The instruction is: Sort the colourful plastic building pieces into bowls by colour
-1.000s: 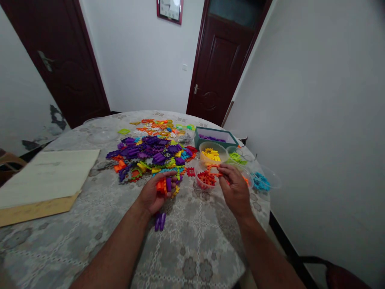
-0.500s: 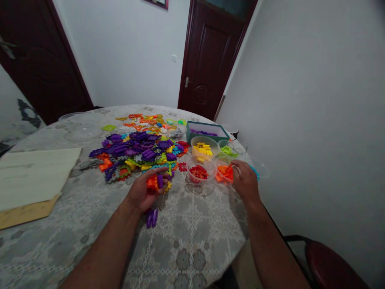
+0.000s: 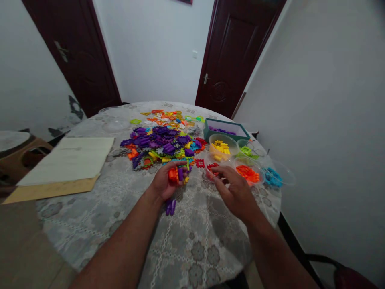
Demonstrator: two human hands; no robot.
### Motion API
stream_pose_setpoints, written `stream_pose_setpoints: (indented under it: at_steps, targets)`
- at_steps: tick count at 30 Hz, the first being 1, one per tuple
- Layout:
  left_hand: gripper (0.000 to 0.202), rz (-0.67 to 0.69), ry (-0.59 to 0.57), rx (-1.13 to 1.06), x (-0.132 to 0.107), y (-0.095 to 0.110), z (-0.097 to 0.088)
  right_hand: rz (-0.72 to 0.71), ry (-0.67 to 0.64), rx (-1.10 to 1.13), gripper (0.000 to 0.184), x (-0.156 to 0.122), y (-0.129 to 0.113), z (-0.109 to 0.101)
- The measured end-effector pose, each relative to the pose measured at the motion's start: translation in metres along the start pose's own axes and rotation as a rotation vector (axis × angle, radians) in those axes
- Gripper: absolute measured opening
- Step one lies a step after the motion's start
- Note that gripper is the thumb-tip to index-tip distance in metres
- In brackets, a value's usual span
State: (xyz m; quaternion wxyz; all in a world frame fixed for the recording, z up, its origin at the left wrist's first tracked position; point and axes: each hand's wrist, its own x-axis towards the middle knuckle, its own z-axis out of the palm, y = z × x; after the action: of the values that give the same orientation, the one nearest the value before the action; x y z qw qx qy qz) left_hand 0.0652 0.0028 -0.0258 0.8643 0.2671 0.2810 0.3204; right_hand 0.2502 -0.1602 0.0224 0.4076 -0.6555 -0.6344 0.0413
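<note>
Now cupping orange pcs (image 3: 173,176) & purple pc (image 3: 180,174) in L hand (image 3: 164,181) w/ curled fingers, prob. to stop spills. Hovering w/ R hand (image 3: 236,190) at bowl (image 3: 207,175) of red pcs (image 3: 212,168), w/ half-bent fingers; can't tell if gripping. Bowled by colour, apparently to avoid mixing, right of mixed pile (image 3: 162,140).

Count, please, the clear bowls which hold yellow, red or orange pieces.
3: yellow-piece bowl at the back; red-piece bowl nearer, partly behind the right hand; orange-piece bowl right of the red one.
</note>
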Motion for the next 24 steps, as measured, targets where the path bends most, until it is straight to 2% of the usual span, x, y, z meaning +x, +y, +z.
stream_pose_setpoints:
  at_steps: [3, 7, 10, 14, 20, 24]
  targets:
    - [0.028, 0.019, -0.006, -0.008, 0.002, -0.003, -0.002, -0.120, -0.194, 0.027, 0.038, 0.011, -0.021, 0.026]
    - [0.023, 0.062, 0.000, -0.012, 0.006, -0.008, -0.002, -0.168, -0.259, -0.053, 0.045, 0.024, -0.028, 0.064]
    - [0.016, 0.105, 0.040, -0.031, 0.008, -0.010, -0.001, -0.156, -0.214, -0.058, 0.041, 0.029, -0.023, 0.087]
    - [0.011, 0.144, 0.055, -0.080, 0.009, -0.012, 0.001, -0.091, -0.094, 0.018, 0.034, 0.031, -0.011, 0.103]
    - [0.015, 0.021, 0.034, -0.107, 0.004, -0.011, 0.001, -0.045, 0.054, -0.073, 0.026, 0.030, 0.001, 0.107]
    - [0.022, -0.048, 0.024, -0.153, 0.001, -0.006, 0.000, 0.055, 0.106, -0.081, 0.023, 0.030, 0.001, 0.104]
